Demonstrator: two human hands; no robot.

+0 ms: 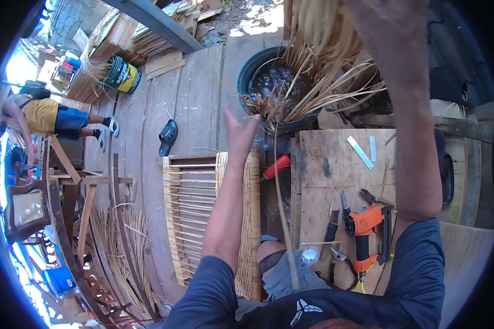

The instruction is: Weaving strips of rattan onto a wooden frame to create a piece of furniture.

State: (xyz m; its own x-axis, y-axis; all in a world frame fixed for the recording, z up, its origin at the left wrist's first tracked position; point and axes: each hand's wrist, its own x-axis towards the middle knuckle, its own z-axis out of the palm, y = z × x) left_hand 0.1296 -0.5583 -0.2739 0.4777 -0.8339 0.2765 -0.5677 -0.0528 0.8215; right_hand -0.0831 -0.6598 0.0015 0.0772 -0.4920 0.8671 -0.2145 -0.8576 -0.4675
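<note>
Showing open, spread fingers, the left hand is just beside a dark round tub; the right hand, blurred at the upper edge, is next to a bundle of pale strands, its grip impossible to tell. Strand ends droop over the tub; nearer the body, a partly woven frame, left, and a wooden board, right, bearing an orange-and-black nailer and pliers.

Left hand near the tub — right hand beside blurred strands.
</note>
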